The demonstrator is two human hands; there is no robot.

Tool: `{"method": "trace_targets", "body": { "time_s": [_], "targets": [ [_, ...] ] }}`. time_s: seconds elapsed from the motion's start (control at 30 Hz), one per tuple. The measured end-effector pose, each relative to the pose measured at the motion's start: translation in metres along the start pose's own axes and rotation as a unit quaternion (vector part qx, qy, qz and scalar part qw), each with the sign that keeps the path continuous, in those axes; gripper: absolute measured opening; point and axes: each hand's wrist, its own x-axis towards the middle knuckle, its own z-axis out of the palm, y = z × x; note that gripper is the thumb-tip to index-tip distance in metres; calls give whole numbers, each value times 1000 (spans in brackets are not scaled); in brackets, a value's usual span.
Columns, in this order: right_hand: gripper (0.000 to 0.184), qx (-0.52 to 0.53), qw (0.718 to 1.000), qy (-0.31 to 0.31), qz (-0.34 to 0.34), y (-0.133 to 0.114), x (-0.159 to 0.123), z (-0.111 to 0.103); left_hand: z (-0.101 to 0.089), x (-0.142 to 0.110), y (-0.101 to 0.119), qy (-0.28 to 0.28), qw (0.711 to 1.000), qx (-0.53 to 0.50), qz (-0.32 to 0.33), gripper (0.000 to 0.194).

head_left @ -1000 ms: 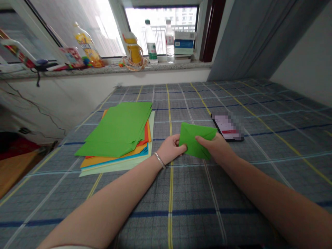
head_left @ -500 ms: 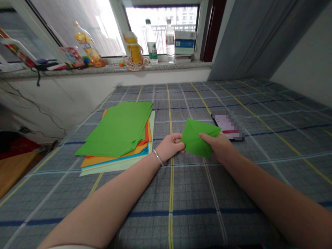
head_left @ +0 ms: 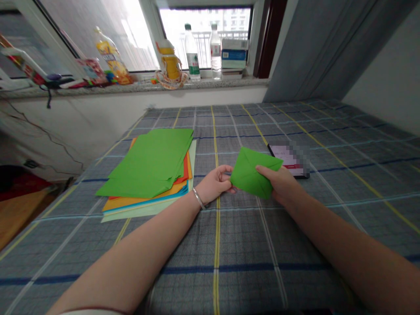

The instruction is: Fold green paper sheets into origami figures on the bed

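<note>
My hands hold a folded piece of green paper [head_left: 252, 173] in the air above a plaid blue-grey bedsheet [head_left: 249, 245]. My right hand [head_left: 278, 183] grips its lower right side, thumb on top. My left hand [head_left: 216, 184] pinches its left corner between the fingertips. To the left lies a stack of coloured paper sheets [head_left: 147, 166], green on top, with orange, blue and pale green edges beneath. A phone [head_left: 288, 160] with a blurred screen lies just beyond the folded paper, partly hidden by it.
A metal bangle [head_left: 198, 198] circles my left wrist. Along the far side runs a stone windowsill [head_left: 138, 86] holding plastic bottles [head_left: 192, 54], a small box stack [head_left: 234, 54] and other clutter. A grey curtain [head_left: 315, 48] hangs at the right, and a wall borders the bed.
The folded green paper and both hands have shifted slightly right and up, with the paper now overlapping more of the phone. The paper stack has stayed in place.
</note>
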Motion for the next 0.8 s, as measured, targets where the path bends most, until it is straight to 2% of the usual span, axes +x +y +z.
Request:
{"method": "trace_targets", "body": {
  "time_s": [0.07,0.17,0.23,0.3,0.37,0.43,0.47,0.53,0.67,0.8],
  "targets": [
    [38,-37,999,16,-23,-2,4,-4,-2,0,-1,10,1000,-22,-2,37],
    [31,-110,987,82,-87,-7,8,-13,-2,1,-2,49,997,-54,3,36],
    [23,-169,967,126,-142,-10,7,-19,-1,2,-2,77,995,-68,11,33],
    [16,-258,930,134,-223,-12,4,-21,0,1,-1,86,994,-70,24,29],
    [7,-349,874,94,-326,-12,0,-21,2,-1,0,67,995,-64,33,30],
    [9,-416,814,19,-405,-10,-4,-17,4,-4,1,39,997,-48,37,36],
    [12,-440,791,-18,-424,-9,-5,-14,5,-5,2,31,998,-36,36,40],
    [17,-472,763,-77,-435,-6,-6,-10,6,-6,2,24,999,-9,30,44],
    [22,-473,757,-152,-425,-1,-3,-7,6,0,-4,42,998,42,18,43],
    [27,-450,761,-211,-418,4,1,-11,3,6,-10,103,989,108,6,27]
  ]
}}
